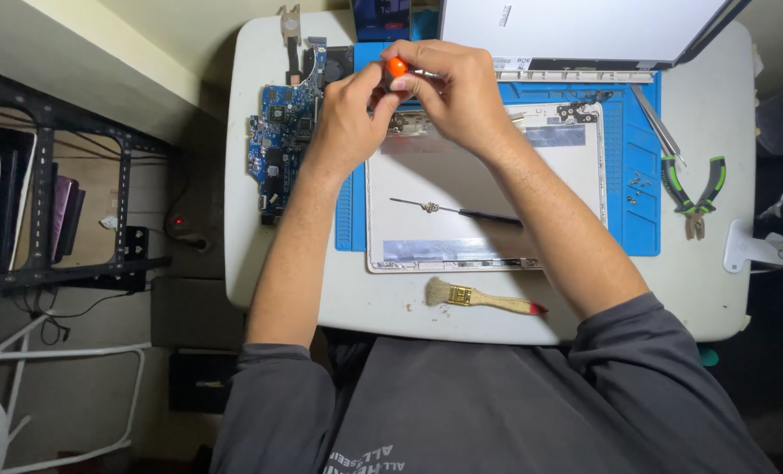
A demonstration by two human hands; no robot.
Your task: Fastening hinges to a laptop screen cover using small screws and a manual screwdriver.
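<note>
My left hand (349, 110) and my right hand (457, 92) meet over the far left corner of a white laptop shell (488, 197) lying on a blue work mat (633, 219). Both are closed round a small screwdriver with an orange top (397, 66), held upright over the metal hinge area (406, 125). Its tip is hidden by my fingers. A thin black-handled screwdriver (462, 211) lies across the middle of the shell.
A blue circuit board (279, 140) lies left of the mat. A paint brush (479, 299) rests near the table's front edge. Green-handled pliers (694, 193), tweezers (657, 123) and small screws (637, 184) sit at right. A laptop lid (585, 26) stands at the back.
</note>
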